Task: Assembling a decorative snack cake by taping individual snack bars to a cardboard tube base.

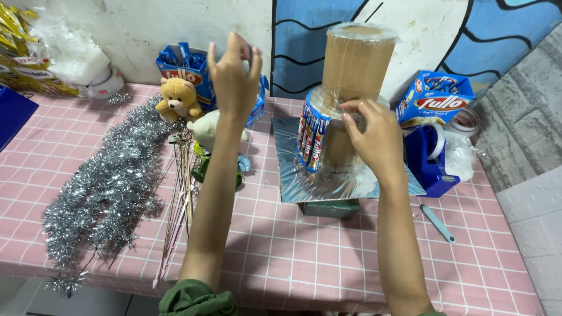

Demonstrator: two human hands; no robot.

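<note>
Your right hand (374,137) presses fingertips on the cardboard tower (351,88) near the table's (328,257) far edge; your left hand (234,73) hovers half-open, empty. Push harder and the tower could tip off its foil base (293,181)

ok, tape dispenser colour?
Dark blue tape dispenser, right of the cardboard tower; head view, the only one.

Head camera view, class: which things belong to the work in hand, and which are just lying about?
In hand:
right hand on cardboard tower
snack sticks taped round it
silver base board
raised left hand

Lying about:
silver tinsel
teddy bear
wooden skewers
tape dispenser
</note>
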